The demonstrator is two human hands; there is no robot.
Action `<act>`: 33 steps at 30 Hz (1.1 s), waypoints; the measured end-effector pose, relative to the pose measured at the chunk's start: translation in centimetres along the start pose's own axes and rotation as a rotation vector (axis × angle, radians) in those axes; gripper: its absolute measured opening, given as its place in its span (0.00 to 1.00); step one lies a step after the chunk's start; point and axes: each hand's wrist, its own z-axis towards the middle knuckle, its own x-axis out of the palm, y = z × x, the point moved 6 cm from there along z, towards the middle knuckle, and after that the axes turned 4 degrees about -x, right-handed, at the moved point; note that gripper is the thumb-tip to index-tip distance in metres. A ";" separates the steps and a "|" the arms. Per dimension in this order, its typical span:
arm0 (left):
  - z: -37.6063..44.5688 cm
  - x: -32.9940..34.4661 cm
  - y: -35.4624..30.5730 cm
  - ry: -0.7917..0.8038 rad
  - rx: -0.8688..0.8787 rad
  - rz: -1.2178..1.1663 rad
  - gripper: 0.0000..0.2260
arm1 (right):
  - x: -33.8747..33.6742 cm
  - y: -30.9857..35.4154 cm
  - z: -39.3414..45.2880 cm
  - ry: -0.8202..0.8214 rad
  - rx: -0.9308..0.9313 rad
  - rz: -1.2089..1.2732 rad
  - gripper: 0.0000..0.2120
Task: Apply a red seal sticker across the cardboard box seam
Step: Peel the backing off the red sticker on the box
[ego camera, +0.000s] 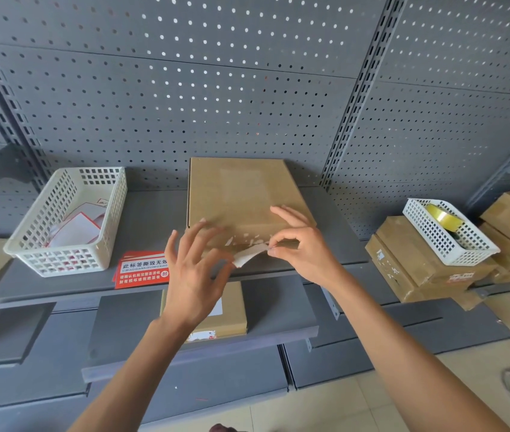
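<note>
A flat cardboard box (241, 194) lies on the grey shelf (150, 213), its near edge towards me. Over that edge I hold a whitish sticker strip (251, 253), pale side up, slightly curled. My right hand (303, 244) pinches its right end between thumb and forefinger. My left hand (194, 275) is at its left end, fingers spread, and the grip there is partly hidden. White scuff marks (247, 241) show on the box just behind the strip. A small stack of red seal stickers (140, 270) with white print lies on the shelf left of my left hand.
A white plastic basket (69, 244) with loose white and red papers stands at the shelf's left. To the right, another white basket (453, 247) with a yellow tape roll (443, 217) rests on stacked cardboard boxes (412, 269). A lower shelf holds another box (231, 316). Pegboard behind.
</note>
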 end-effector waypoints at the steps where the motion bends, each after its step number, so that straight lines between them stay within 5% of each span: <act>1: -0.3 0.1 -0.1 0.001 0.003 0.001 0.04 | 0.0 0.0 0.0 0.005 -0.002 0.002 0.06; 12: 0.5 0.7 -0.2 -0.028 -0.042 -0.036 0.01 | 0.3 -0.2 -0.6 -0.147 0.058 0.065 0.27; 16: 0.5 0.4 -0.5 -0.021 -0.074 -0.062 0.01 | 0.0 -0.1 -0.3 -0.161 -0.011 0.023 0.11; 25: -0.5 0.6 -2.4 0.123 -0.038 -0.114 0.24 | -0.1 0.5 -0.3 -0.121 0.047 0.013 0.05; 29: -1.4 1.0 -3.4 0.163 -0.061 -0.139 0.34 | -0.1 2.4 -1.1 -0.102 0.092 -0.101 0.12; 33: -1.4 0.0 -3.6 0.027 -0.199 -0.251 0.16 | -0.4 4.0 -2.1 -0.157 0.050 -0.167 0.13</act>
